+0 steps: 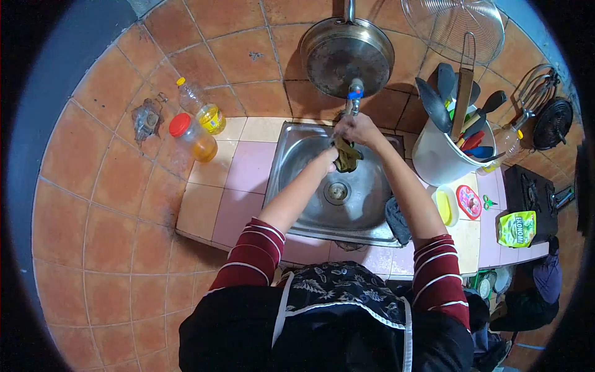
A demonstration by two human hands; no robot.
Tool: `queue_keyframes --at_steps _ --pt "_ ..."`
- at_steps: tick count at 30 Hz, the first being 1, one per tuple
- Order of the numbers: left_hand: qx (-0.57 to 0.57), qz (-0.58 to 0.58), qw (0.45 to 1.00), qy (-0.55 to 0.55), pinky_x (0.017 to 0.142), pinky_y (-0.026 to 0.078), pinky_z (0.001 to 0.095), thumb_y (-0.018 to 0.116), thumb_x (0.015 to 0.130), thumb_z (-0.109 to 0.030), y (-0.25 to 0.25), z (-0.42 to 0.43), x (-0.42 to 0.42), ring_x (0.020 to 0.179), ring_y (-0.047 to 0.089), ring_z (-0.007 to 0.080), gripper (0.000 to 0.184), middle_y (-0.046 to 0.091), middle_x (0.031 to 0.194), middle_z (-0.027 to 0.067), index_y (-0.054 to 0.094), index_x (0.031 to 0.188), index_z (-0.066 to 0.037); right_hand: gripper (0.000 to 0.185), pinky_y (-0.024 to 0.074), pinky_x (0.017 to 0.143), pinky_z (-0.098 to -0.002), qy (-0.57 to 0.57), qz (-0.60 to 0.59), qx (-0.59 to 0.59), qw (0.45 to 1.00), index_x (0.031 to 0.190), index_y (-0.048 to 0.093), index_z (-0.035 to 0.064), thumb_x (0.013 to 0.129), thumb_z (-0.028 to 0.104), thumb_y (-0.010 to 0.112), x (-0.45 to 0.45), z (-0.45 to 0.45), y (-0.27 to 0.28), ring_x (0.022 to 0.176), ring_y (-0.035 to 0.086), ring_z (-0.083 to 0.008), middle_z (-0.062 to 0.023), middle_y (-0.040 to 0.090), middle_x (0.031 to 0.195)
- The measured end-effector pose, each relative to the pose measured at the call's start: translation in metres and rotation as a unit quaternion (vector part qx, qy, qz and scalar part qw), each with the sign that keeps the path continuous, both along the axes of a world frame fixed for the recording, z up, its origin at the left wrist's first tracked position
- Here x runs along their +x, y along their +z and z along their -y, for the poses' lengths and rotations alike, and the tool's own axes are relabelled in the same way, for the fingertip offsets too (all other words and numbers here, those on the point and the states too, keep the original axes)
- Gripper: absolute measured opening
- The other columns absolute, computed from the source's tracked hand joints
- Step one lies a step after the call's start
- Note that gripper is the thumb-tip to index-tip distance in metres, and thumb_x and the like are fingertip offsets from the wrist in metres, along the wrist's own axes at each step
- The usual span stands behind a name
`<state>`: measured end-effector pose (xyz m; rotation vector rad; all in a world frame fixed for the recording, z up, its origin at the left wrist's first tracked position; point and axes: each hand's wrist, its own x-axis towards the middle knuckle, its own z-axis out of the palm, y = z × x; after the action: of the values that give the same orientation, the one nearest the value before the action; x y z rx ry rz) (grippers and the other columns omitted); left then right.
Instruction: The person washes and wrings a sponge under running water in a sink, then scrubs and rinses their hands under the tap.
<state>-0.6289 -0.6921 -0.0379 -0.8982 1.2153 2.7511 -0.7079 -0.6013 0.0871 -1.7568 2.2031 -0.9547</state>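
Under the tap (pixel 355 99) with a blue handle, both my hands are over the steel sink (pixel 291 180). A limp olive-brown cloth (pixel 348 159) hangs between them above the drain. My left hand (pixel 325 161) is closed on its left edge. Higher up, close below the tap, my right hand (pixel 358 130) is closed round the upper part of the same cloth. The fingertips of both hands are partly hidden.
A dark rag (pixel 397 221) lies over the sink's right rim. Right of the sink stand a white bucket (pixel 434 155) of utensils, a yellow sponge dish (pixel 444 206) and a green pouch (pixel 517 229). Left are a red-lidded jar (pixel 201 147) and an oil bottle (pixel 212 118). A pan (pixel 347 59) hangs above.
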Motion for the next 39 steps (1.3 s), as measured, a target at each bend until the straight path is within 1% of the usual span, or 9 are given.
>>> queue_keyframes --at_steps 2,11,14,15,18,24,28,34,39 --pt "-0.007 0.027 1.000 0.003 0.072 0.052 0.0395 0.041 0.091 -0.022 0.019 -0.005 0.006 0.081 0.062 0.0236 0.023 0.062 0.093 0.0110 0.054 0.101 -0.005 0.014 0.0500 0.065 -0.0271 -0.009 0.385 0.029 0.923 0.086 0.062 0.0017 0.080 0.010 0.052 0.000 -0.003 -0.001 0.073 0.061 -0.0156 -0.0070 0.063 0.078" --pt "-0.298 0.053 0.952 0.039 0.084 0.043 0.0264 0.043 0.087 -0.003 -0.010 0.001 0.009 0.104 0.048 0.0089 0.021 0.052 0.112 -0.0018 0.050 0.105 -0.012 0.015 0.0525 0.060 -0.0270 0.070 0.371 0.052 0.924 0.087 0.059 -0.0028 0.084 0.003 0.046 0.009 -0.017 0.014 0.066 0.062 -0.0164 -0.0115 0.062 0.074" --pt "-0.350 0.113 0.927 -0.072 0.076 0.041 0.0216 0.040 0.085 0.003 -0.009 0.011 0.001 0.092 0.049 0.0069 0.025 0.052 0.101 -0.0045 0.048 0.104 -0.011 0.019 0.0513 0.063 -0.0253 0.056 0.448 0.096 0.887 0.094 0.060 0.0010 0.088 0.016 0.050 0.010 -0.017 0.007 0.070 0.061 -0.0144 -0.0084 0.063 0.080" --pt "-0.241 -0.081 0.967 0.033 0.071 0.038 0.0212 0.043 0.081 0.002 -0.043 0.019 -0.009 0.083 0.046 0.0070 0.023 0.049 0.089 -0.0043 0.048 0.099 -0.011 0.019 0.0513 0.063 -0.0253 0.057 0.448 0.096 0.887 0.094 0.060 0.0010 0.088 0.016 0.050 0.009 -0.017 0.006 0.070 0.061 -0.0144 -0.0084 0.063 0.080" --pt "-0.361 0.018 0.932 -0.034 0.074 0.037 0.0216 0.045 0.078 0.000 0.053 -0.022 0.024 0.086 0.046 0.0082 0.023 0.049 0.091 -0.0030 0.048 0.099 -0.010 0.019 0.0518 0.063 -0.0261 0.091 0.442 0.097 0.887 0.095 0.059 0.0003 0.088 0.015 0.050 0.007 -0.018 0.006 0.070 0.061 -0.0146 -0.0074 0.063 0.080" --pt "-0.494 0.053 0.867 0.036 0.074 0.045 0.0316 0.049 0.078 -0.006 0.078 -0.015 0.026 0.083 0.057 0.0182 0.025 0.061 0.084 0.0060 0.055 0.102 -0.004 0.026 0.0479 0.075 -0.0282 0.035 0.469 -0.069 0.880 0.098 0.055 0.0010 0.080 0.019 0.062 0.017 -0.023 -0.006 0.084 0.058 -0.0164 -0.0093 0.060 0.088" --pt "-0.290 -0.004 0.955 0.068 0.066 0.048 0.0304 0.053 0.083 -0.014 0.092 0.001 0.019 0.079 0.058 0.0171 0.020 0.057 0.086 0.0100 0.048 0.096 0.001 0.093 0.0311 0.097 -0.0323 -0.050 0.460 -0.063 0.884 0.133 0.021 0.0052 0.064 0.037 0.075 0.041 -0.027 -0.039 0.117 0.037 -0.0214 -0.0116 0.037 0.127" --pt "-0.222 -0.093 0.961 0.139 0.069 0.046 0.0298 0.058 0.082 -0.024 0.112 0.027 0.035 0.079 0.057 0.0158 0.026 0.059 0.087 0.0065 0.054 0.096 -0.003 0.064 0.0386 0.086 -0.0285 -0.073 0.506 0.106 0.853 0.118 0.048 0.0045 0.067 0.031 0.075 0.043 -0.041 -0.080 0.099 0.049 -0.0150 -0.0074 0.054 0.109" --pt "-0.066 -0.065 0.990 0.107 0.081 0.044 0.0359 0.051 0.083 -0.043 0.045 0.052 0.064 0.092 0.057 0.0217 0.046 0.059 0.100 0.0132 0.055 0.104 -0.003 0.042 0.0420 0.076 -0.0245 -0.038 0.534 -0.117 0.836 0.108 0.051 0.0063 0.075 0.027 0.068 0.050 -0.040 -0.052 0.087 0.052 -0.0114 -0.0036 0.055 0.097"
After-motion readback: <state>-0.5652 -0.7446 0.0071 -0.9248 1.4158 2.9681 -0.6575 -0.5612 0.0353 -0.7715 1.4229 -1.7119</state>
